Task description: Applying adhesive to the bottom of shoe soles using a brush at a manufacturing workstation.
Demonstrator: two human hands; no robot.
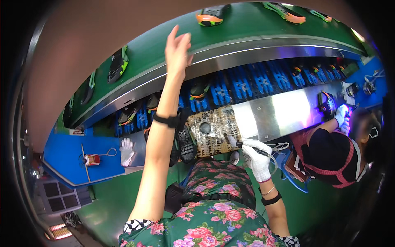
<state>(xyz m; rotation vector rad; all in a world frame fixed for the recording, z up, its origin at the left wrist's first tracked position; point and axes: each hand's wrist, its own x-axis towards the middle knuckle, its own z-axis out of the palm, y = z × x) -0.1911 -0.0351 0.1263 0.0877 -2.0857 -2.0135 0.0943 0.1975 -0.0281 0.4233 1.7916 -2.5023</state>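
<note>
Right hand (256, 155): glove conceals the fingers and part of the tool (231, 140); type of tip too small to determine. Cable (282, 146): far end not traceable. Left forearm (158, 144) obstructs part of the rack (242, 87) behind it. Upper shoe (213, 15): top cut off at the upper border. Belt (152, 45): far side covered by a blurred brown shape (103, 24). Co-worker (331, 154): face blurred, legs lost in shadow; object at the gloved hands (341, 117) obscured by violet glare.

Glossy metal ledge (284, 110); wrinkled shiny tape-covered board (218, 123); knitted cloth glove (259, 162).
</note>
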